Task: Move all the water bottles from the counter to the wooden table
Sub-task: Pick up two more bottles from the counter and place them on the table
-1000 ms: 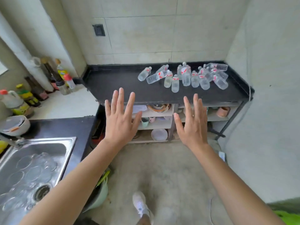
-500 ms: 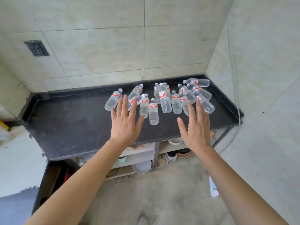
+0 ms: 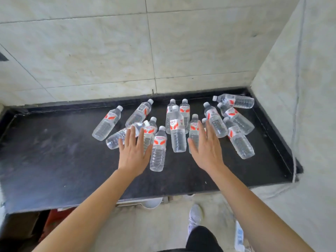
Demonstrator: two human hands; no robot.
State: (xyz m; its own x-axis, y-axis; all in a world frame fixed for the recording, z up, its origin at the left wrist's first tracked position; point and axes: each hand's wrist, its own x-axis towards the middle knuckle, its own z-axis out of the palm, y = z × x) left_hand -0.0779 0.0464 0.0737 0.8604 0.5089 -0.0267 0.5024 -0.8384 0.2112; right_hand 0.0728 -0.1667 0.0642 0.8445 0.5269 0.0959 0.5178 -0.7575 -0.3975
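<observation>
none of the bottles (image 3: 177,131) appears to be moved yet: over a dozen stand or lie bunched on the right half of the black desk (image 3: 54,151), and the wooden table is out of view. the left hand (image 3: 133,153) and right hand (image 3: 207,151) reach over the near bottles, fingers straight and spread, holding nothing; whether they touch any i cannot tell. judging by this, the whole carry is left.
</observation>
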